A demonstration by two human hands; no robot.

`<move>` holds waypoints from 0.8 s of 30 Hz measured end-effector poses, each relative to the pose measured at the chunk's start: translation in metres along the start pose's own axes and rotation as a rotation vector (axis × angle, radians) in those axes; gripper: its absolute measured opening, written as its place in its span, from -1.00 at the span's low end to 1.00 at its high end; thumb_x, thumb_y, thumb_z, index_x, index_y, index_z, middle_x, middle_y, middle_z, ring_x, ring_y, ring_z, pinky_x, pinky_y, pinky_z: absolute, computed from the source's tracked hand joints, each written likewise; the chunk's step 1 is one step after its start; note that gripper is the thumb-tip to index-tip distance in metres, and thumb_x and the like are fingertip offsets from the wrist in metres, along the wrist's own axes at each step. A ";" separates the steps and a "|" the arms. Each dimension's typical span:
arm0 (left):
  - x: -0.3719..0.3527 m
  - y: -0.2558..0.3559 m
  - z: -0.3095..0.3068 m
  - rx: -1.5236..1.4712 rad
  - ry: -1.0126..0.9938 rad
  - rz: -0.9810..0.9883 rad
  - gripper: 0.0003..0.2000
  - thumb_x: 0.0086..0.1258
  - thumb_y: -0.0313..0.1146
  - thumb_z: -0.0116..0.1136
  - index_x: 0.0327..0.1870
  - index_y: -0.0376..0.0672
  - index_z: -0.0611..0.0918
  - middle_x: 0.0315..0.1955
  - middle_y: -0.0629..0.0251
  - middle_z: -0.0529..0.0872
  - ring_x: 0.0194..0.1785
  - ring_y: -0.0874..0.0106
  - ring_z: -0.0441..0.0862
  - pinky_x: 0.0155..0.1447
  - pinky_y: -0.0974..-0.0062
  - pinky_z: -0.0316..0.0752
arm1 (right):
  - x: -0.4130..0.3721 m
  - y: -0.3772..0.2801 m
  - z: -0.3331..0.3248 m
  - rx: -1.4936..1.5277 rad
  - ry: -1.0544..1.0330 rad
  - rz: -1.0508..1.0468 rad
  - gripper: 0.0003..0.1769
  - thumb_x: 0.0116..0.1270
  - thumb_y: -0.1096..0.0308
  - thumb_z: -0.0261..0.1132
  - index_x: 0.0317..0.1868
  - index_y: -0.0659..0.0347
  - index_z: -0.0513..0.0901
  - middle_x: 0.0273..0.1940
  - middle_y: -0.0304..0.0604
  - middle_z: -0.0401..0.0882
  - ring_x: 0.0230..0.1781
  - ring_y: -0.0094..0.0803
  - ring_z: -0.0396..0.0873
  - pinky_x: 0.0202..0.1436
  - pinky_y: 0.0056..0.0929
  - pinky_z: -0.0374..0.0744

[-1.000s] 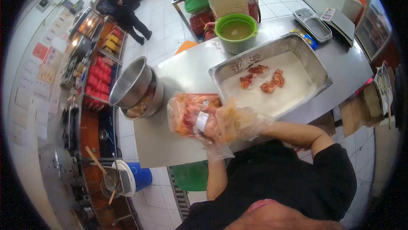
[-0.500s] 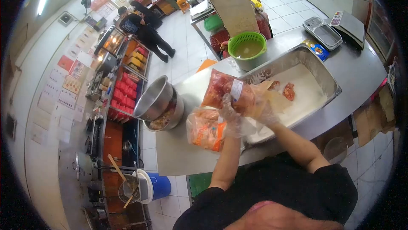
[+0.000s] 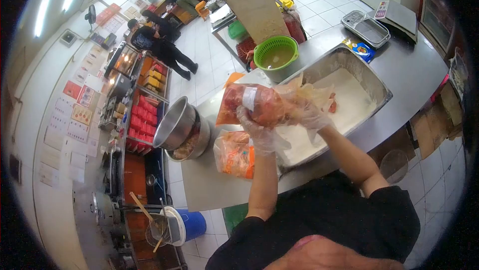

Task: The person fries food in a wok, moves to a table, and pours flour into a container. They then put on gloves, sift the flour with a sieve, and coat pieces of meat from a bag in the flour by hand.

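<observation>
A clear plastic bag of raw red meat (image 3: 232,104) with a white label is held up over the steel table's edge of the tray. My left hand (image 3: 255,131), in a clear plastic glove, grips the bag from below near its middle. My right hand (image 3: 310,116), gloved too, is closed on the loose, opened end of the bag. That end hangs over a steel tray (image 3: 381,101) of white powder (image 3: 352,95). A meat piece (image 3: 332,104) shows beside the bag's mouth, partly hidden. Below lies another bag of meat (image 3: 233,154) with orange print.
Steel pots (image 3: 172,128) stand at the table's left, one resting on another. Behind the tray is a green basket (image 3: 276,53) in a container. A scale (image 3: 399,18) and a lidded tray (image 3: 365,28) sit at the far right. Another person (image 3: 159,45) stands in the background.
The bag has turned flatter, its mouth rising over the tray and covering more of the meat there. Both hands still hold it. The whole view has shifted slightly.
</observation>
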State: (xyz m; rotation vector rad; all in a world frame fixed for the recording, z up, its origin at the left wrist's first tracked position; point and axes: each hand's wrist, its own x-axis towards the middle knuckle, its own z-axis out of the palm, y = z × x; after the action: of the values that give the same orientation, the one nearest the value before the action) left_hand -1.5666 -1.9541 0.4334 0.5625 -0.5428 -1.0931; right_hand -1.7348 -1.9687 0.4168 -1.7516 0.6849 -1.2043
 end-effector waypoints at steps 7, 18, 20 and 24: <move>0.001 0.031 0.017 -0.434 -0.116 -0.090 -0.55 0.32 -0.04 0.04 0.10 -0.15 0.42 -0.05 0.32 0.48 0.02 0.47 0.43 0.11 0.50 0.42 | -0.011 -0.018 -0.007 0.622 0.208 0.224 -0.63 0.31 0.34 0.14 0.09 0.32 0.45 -0.04 -0.15 0.50 -0.12 -0.47 0.51 -0.10 -0.54 0.54; -0.009 0.066 0.075 -0.373 -0.126 0.138 -0.44 0.34 0.13 -0.17 0.16 -0.13 0.42 0.08 0.24 0.50 0.13 0.33 0.46 0.22 0.33 0.38 | -0.018 -0.027 -0.027 1.385 0.207 0.260 -0.51 0.41 0.15 -0.11 0.13 0.38 0.35 -0.05 0.00 0.52 -0.04 -0.18 0.51 0.04 -0.32 0.51; 0.011 0.075 0.037 -0.396 -0.016 0.000 -0.42 0.31 0.15 -0.14 0.16 -0.13 0.43 0.08 0.24 0.50 0.13 0.31 0.46 0.21 0.31 0.39 | -0.026 -0.003 -0.050 1.351 -0.064 0.088 -0.45 0.41 0.06 -0.20 0.08 0.40 0.38 -0.09 0.06 0.53 -0.10 -0.07 0.53 -0.05 -0.19 0.55; 0.009 0.077 0.054 -0.284 -0.017 0.024 -0.41 0.27 0.16 -0.08 0.13 -0.15 0.46 0.08 0.25 0.51 0.12 0.30 0.48 0.20 0.29 0.41 | -0.012 -0.006 -0.078 1.233 0.644 0.621 -0.58 0.38 0.19 -0.12 -0.13 0.39 0.50 -0.21 0.05 0.59 -0.35 -0.14 0.58 -0.42 -0.31 0.56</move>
State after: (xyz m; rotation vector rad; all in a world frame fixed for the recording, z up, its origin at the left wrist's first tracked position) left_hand -1.5477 -1.9437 0.5251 0.2983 -0.3990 -1.1295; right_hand -1.8121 -1.9836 0.4280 -0.1003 0.5538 -1.2743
